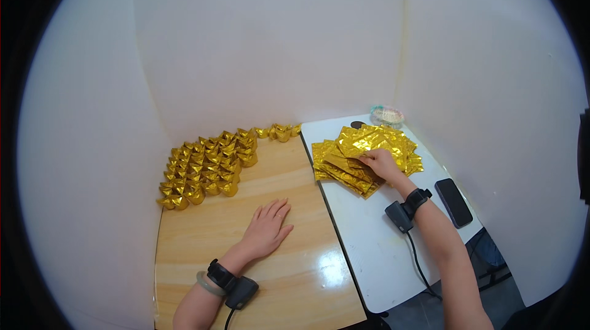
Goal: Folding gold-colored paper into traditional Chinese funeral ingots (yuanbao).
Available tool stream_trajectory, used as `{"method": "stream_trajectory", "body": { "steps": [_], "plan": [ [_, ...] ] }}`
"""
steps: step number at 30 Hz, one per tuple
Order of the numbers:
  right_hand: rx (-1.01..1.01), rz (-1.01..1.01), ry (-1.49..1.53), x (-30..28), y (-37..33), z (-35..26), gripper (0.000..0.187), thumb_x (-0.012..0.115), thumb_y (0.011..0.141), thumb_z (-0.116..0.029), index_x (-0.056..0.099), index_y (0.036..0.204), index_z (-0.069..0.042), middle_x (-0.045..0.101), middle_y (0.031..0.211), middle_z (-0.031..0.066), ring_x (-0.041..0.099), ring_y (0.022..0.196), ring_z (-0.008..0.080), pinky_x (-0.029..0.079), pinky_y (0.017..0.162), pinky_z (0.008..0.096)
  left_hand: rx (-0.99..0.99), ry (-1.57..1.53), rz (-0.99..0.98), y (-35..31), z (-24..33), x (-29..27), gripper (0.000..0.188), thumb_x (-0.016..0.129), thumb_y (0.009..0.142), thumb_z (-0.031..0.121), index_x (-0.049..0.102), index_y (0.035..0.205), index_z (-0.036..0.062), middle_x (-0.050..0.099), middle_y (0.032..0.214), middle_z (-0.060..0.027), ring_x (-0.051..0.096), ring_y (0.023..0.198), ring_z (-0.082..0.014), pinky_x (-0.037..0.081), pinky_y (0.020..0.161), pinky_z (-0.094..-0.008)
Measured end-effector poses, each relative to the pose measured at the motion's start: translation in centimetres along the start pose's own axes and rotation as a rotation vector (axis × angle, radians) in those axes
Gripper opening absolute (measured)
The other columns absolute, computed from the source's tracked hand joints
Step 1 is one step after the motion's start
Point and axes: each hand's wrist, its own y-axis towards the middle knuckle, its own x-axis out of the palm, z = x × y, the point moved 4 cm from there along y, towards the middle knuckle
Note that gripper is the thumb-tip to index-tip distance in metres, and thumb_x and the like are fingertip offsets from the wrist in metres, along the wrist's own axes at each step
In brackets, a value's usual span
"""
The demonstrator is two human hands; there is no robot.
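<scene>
My left hand (266, 229) lies flat on the wood-grain table, its fingers stretched out with nothing under them that shows. On the white table to the right, my right hand (382, 165) is at a heap of flat gold foil papers (375, 139). Its thumb and fingers are pinched on the edge of a gold foil paper (350, 161) at the heap's near side. Folded gold paper ingots (206, 167) stand in close rows at the far left of the wooden table. A few more ingots (279, 132) sit along its back edge.
The wood-grain table (246, 287) meets the white table (381, 268) at a dark seam. A black phone (453, 203) lies at the right edge. Behind the heap is a clear plastic-looking roundish item (387, 115). Pale walls enclose both tables. Cabled black devices (398, 216) are strapped to my wrists.
</scene>
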Motion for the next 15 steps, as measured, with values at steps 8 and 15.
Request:
{"method": "stream_trajectory", "body": {
  "steps": [8, 15],
  "plan": [
    [0.138, -0.201, 0.457, -0.9, -1.3, -0.6, 0.028, 0.059, 0.088, -0.019, 0.065, 0.106, 0.002, 0.063, 0.076, 0.0039, 0.053, 0.069, 0.0110, 0.046, 0.067, 0.0282, 0.036, -0.004, 0.020, 0.2, 0.1, 0.2, 0.052, 0.052, 0.093, 0.030, 0.040, 0.135, 0.0008, 0.037, 0.143, -0.0181, 0.032, 0.134, -0.0348, 0.024, 0.111, -0.0448],
    [0.254, -0.120, 0.479, -1.4, -2.0, -1.8, 0.030, 0.063, 0.089, -0.027, 0.071, 0.095, 0.001, 0.063, 0.075, 0.0026, 0.054, 0.068, 0.0087, 0.045, 0.062, 0.0263, 0.046, 0.018, 0.036, 0.1, -0.4, 0.5, 0.053, 0.052, 0.093, 0.031, 0.040, 0.135, 0.0001, 0.037, 0.143, -0.0181, 0.032, 0.133, -0.0348, 0.024, 0.111, -0.0436]
  ]
}}
